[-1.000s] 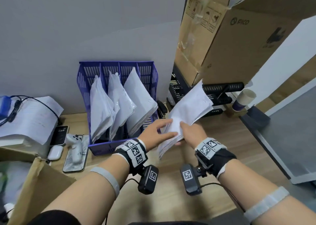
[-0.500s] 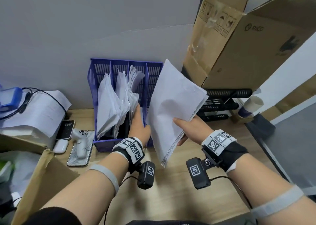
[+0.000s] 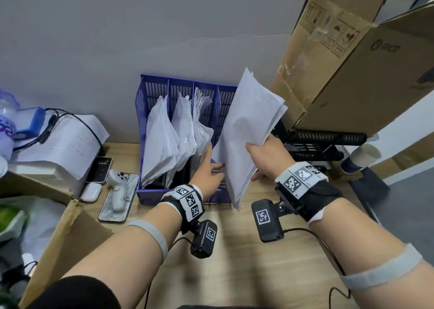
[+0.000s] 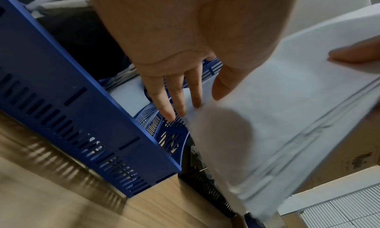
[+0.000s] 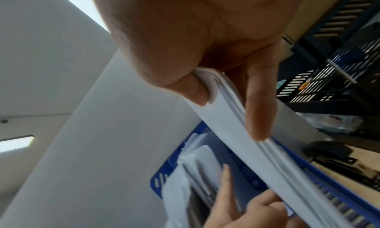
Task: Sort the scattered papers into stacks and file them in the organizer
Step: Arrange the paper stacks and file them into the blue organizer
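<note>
A blue slotted organizer stands against the wall with white papers leaning in its three left compartments. My right hand grips a thick stack of white papers by its right edge, thumb on top, held nearly upright over the rightmost compartment. In the right wrist view the thumb and fingers pinch the stack. My left hand reaches into the organizer with straight fingers, between the filed papers and the stack, holding nothing. The organizer's side wall fills the left.
A big cardboard box overhangs a black tray rack right of the organizer, beside a paper cup. Left of it lie a phone, a white controller, an earbud case and a paper pile. Bare wooden desk lies in front.
My left hand let go of the stack and went into the organizer, pushing the filed papers left. My right hand raised the stack upright and carried it left to the rightmost compartment.
</note>
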`<action>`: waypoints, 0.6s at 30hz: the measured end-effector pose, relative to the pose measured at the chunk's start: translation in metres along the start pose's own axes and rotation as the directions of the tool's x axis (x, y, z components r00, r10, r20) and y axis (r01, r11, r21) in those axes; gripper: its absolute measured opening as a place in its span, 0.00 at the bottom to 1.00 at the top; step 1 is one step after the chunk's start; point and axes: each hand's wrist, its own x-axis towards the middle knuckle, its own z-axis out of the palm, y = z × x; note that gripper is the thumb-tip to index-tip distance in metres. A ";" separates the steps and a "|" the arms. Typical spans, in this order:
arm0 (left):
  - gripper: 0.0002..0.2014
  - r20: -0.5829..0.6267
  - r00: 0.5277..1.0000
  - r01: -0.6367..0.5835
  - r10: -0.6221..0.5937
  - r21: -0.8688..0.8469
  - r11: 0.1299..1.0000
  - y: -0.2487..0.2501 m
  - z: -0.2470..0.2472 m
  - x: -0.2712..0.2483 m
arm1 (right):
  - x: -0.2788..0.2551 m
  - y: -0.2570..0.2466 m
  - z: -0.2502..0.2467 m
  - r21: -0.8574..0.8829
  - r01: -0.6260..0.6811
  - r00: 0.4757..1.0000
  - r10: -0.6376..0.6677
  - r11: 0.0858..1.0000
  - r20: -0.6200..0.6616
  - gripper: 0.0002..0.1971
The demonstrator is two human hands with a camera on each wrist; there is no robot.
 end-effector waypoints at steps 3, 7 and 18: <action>0.45 0.012 1.000 0.003 -0.003 0.029 1.000 0.001 0.003 0.008 | 0.004 -0.001 -0.004 -0.052 0.023 1.000 -0.022 0.998 0.020 0.20; 0.44 -0.008 1.000 0.020 -0.019 0.065 0.998 0.002 0.007 0.020 | 0.015 0.006 -0.004 -0.050 0.009 0.999 -0.006 0.999 0.045 0.19; 0.44 0.000 0.998 0.068 -0.068 0.029 0.997 0.000 0.005 0.031 | 0.056 0.018 0.034 -0.317 0.134 0.989 -0.149 0.939 -0.023 0.18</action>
